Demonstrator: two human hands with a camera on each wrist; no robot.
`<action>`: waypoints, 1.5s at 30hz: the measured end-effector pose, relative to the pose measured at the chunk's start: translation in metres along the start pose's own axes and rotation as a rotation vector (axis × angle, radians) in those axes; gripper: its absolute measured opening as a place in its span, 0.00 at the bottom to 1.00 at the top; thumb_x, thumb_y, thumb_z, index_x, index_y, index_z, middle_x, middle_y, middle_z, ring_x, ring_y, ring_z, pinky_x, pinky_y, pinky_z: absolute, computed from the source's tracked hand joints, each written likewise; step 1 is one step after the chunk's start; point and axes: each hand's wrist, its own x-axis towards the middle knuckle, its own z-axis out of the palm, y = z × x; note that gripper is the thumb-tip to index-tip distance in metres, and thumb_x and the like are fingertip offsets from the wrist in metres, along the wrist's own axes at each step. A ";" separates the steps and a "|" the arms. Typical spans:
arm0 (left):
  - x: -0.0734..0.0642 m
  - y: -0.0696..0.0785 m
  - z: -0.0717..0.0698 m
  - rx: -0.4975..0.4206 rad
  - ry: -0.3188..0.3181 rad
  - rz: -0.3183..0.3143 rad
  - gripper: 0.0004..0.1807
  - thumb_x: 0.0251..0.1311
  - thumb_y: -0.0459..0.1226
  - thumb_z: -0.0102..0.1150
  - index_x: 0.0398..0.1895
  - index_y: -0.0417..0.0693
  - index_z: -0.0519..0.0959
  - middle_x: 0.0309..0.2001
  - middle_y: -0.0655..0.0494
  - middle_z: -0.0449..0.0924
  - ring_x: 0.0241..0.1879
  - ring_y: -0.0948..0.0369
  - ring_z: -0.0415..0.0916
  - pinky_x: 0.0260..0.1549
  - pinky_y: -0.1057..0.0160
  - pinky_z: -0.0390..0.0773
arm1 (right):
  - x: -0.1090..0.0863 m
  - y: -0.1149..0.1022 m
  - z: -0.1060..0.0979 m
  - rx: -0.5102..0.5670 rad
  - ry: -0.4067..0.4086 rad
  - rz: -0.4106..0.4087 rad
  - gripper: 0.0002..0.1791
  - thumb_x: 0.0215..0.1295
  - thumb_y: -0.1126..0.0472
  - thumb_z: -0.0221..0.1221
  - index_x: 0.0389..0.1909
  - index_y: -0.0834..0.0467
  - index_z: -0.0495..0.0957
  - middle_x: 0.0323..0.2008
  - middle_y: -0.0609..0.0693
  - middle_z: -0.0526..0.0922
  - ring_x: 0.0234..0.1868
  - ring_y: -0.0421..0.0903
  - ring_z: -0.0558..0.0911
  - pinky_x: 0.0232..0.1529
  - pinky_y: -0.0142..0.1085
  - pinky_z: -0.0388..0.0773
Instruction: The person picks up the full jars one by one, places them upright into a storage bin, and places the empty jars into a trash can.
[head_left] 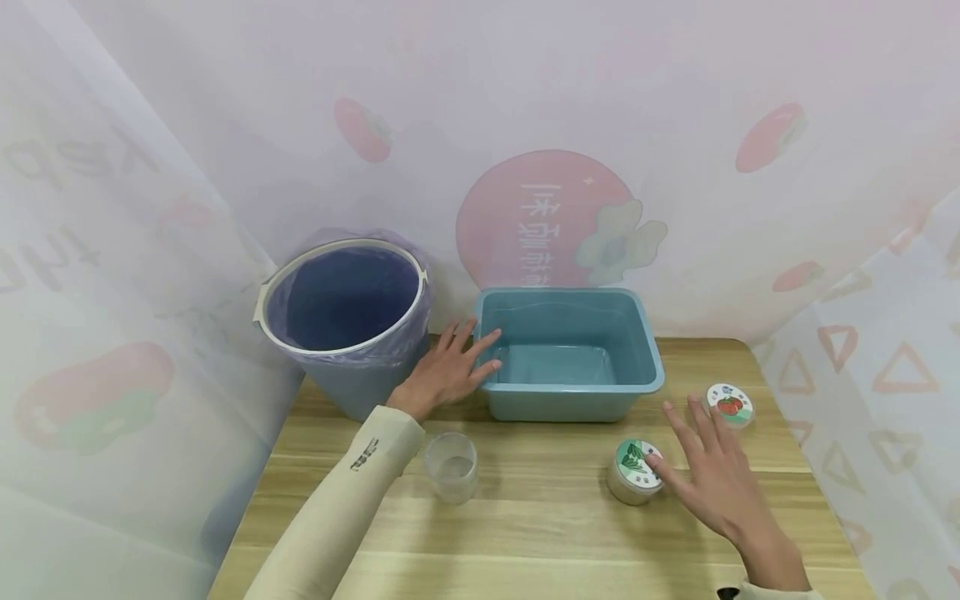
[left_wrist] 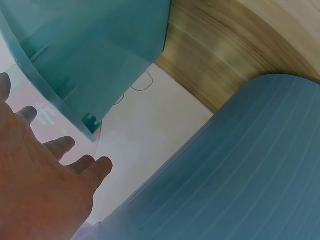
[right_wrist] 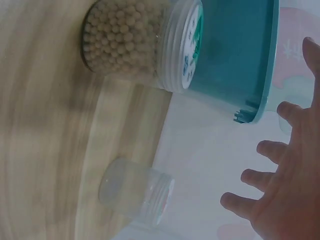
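Observation:
My left hand has its fingers spread at the left end of a blue plastic basin, fingertips right at the rim. In the left wrist view, the same fingers lie beside the basin's edge. My right hand hovers with fingers spread near a green-lidded jar, its thumb overlapping the lid in the head view. Small round beige balls fill that jar in the right wrist view. Behind the right fingertips stands a second clear jar with a tomato picture on its lid. Neither hand holds anything.
A lidless clear jar stands on the wooden table, left of centre. At the back left is a tall blue bin lined with a purple bag. A printed curtain hangs close behind the basin.

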 end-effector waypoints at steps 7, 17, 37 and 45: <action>-0.001 -0.002 0.004 -0.004 -0.003 0.009 0.37 0.84 0.66 0.37 0.90 0.73 0.50 0.91 0.45 0.37 0.89 0.37 0.35 0.80 0.28 0.58 | -0.002 0.000 0.008 -0.004 -0.011 0.000 0.47 0.78 0.36 0.61 0.89 0.48 0.55 0.89 0.65 0.46 0.87 0.75 0.46 0.73 0.80 0.55; -0.001 -0.004 0.008 -0.024 0.001 0.015 0.37 0.84 0.65 0.38 0.90 0.72 0.51 0.91 0.44 0.39 0.89 0.37 0.37 0.81 0.29 0.56 | -0.006 -0.001 0.021 -0.023 -0.013 -0.023 0.47 0.76 0.36 0.63 0.87 0.48 0.59 0.87 0.66 0.51 0.82 0.82 0.53 0.74 0.77 0.58; 0.000 -0.009 0.017 -0.035 0.004 0.023 0.37 0.84 0.65 0.36 0.90 0.69 0.54 0.91 0.46 0.36 0.89 0.38 0.38 0.83 0.31 0.52 | -0.009 0.002 0.051 -0.056 -0.036 -0.041 0.50 0.69 0.33 0.68 0.85 0.51 0.64 0.86 0.67 0.55 0.80 0.82 0.58 0.66 0.81 0.67; 0.001 -0.011 0.020 -0.040 0.011 0.033 0.36 0.85 0.65 0.35 0.89 0.67 0.57 0.91 0.47 0.35 0.89 0.39 0.39 0.85 0.34 0.49 | -0.008 0.004 0.060 -0.067 -0.033 -0.057 0.52 0.66 0.33 0.72 0.84 0.50 0.64 0.85 0.68 0.57 0.79 0.82 0.60 0.57 0.81 0.74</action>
